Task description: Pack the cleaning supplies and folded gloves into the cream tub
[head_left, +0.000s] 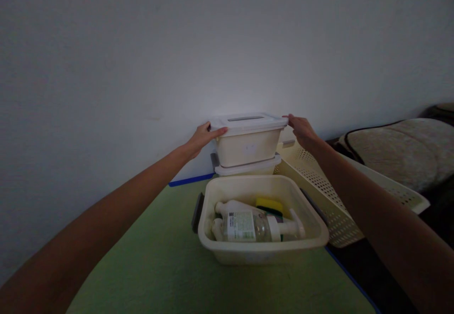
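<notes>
Both hands reach to a lidded storage box (248,147) that sits on top of another lidded box (244,168) near the wall. My left hand (203,139) grips the upper box's left end, thumb over its white lid (248,122). At the right end of that lid, my right hand (300,127) has its fingers closed on the edge. Nearer to me stands an uncovered cream box (262,246) with grey side handles. Inside it lie a clear pump bottle (260,227), white bottles (230,206) and a yellow-and-black sponge (269,205).
A long cream perforated basket (340,229) stands to the right, partly behind my right arm. The boxes rest on a green table (149,262) with blue edging. A pale wall (227,44) rises behind, and a beige cushioned seat (400,146) is at the far right.
</notes>
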The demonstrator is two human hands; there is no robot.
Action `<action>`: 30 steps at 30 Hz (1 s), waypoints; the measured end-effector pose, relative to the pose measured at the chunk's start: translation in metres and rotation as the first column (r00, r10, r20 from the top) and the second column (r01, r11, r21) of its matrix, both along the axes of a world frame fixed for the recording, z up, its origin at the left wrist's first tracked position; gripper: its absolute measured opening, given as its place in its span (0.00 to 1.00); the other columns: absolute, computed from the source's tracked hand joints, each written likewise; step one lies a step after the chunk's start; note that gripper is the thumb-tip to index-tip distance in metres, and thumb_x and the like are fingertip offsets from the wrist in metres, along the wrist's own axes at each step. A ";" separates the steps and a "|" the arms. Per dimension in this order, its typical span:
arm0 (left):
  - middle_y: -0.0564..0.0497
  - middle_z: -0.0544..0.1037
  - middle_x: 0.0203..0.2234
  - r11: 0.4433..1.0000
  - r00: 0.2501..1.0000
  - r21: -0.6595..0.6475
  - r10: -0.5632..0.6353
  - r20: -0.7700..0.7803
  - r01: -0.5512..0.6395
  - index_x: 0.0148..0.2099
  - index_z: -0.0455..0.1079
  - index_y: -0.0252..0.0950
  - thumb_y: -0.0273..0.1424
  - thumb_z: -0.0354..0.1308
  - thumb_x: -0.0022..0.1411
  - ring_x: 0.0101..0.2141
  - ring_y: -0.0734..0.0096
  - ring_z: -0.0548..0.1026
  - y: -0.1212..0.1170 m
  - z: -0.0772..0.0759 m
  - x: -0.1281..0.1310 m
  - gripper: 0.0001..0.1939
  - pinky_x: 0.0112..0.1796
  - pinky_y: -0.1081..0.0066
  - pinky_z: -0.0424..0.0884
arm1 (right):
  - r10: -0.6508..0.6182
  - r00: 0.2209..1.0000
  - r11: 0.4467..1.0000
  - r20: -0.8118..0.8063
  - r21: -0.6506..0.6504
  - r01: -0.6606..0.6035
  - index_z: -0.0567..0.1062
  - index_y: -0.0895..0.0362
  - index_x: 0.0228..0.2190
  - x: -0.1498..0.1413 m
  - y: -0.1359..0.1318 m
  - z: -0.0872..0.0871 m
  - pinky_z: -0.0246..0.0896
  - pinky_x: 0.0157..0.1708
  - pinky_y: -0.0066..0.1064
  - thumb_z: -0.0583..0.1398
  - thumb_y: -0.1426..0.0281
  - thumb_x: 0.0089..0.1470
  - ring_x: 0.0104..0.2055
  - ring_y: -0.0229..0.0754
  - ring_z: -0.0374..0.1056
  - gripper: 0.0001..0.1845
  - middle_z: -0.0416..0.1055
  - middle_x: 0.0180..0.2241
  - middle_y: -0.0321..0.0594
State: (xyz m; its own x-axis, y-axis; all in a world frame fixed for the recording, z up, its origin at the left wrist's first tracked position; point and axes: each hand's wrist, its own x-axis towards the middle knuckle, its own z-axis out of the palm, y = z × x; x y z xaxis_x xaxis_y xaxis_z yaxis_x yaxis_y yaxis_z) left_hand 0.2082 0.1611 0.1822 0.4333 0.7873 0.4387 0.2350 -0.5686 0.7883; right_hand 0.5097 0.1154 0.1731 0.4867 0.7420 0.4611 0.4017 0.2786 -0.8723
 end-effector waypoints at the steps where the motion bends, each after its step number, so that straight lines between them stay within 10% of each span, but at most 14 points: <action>1: 0.40 0.73 0.48 1.000 0.999 -0.016 -0.014 0.029 0.015 0.46 0.68 0.32 0.47 0.59 0.49 0.48 0.60 0.69 -0.001 0.000 0.000 0.28 0.49 0.62 0.63 | 0.005 1.000 1.000 -0.008 0.007 -0.005 0.71 0.60 0.42 -0.002 -0.002 0.000 0.61 0.47 0.46 0.55 0.59 0.58 0.47 0.44 0.67 0.18 0.70 0.46 0.44; 10: 0.40 0.68 0.55 0.997 0.981 -0.068 -0.012 0.192 0.025 0.50 0.67 0.33 0.46 0.63 0.45 0.57 0.55 0.61 -0.007 0.012 -0.003 0.33 0.56 0.59 0.56 | 0.037 0.999 0.994 -0.039 0.102 -0.033 0.73 0.55 0.35 -0.014 -0.019 0.023 0.48 0.56 0.45 0.51 0.64 0.56 0.55 0.44 0.61 0.14 0.72 0.46 0.40; 19: 0.49 0.69 0.52 0.982 0.948 0.178 -0.110 0.297 0.058 0.51 0.67 0.35 0.43 0.63 0.51 0.61 0.53 0.53 -0.059 0.040 -0.026 0.28 0.59 0.56 0.50 | 0.142 0.989 0.967 0.043 0.208 -0.148 0.65 0.52 0.53 -0.038 -0.096 0.049 0.47 0.59 0.44 0.52 0.59 0.56 0.62 0.42 0.52 0.24 0.60 0.59 0.40; 25: 0.46 0.61 0.60 0.983 0.927 0.158 -0.145 0.345 0.095 0.60 0.59 0.34 0.41 0.68 0.43 0.62 0.51 0.52 -0.106 0.028 -0.057 0.43 0.60 0.56 0.47 | 0.171 0.981 0.890 0.094 0.413 -0.195 0.71 0.55 0.49 -0.066 -0.155 0.022 0.49 0.58 0.51 0.64 0.54 0.46 0.56 0.50 0.62 0.30 0.70 0.51 0.42; 30: 0.47 0.53 0.64 0.989 0.945 0.112 -0.130 0.299 0.101 0.63 0.55 0.37 0.42 0.69 0.42 0.64 0.53 0.46 -0.134 -0.011 -0.074 0.48 0.62 0.55 0.41 | 0.119 0.986 0.859 0.115 0.485 -0.160 0.72 0.50 0.49 -0.080 -0.190 -0.026 0.48 0.60 0.50 0.62 0.56 0.50 0.57 0.49 0.61 0.25 0.69 0.52 0.38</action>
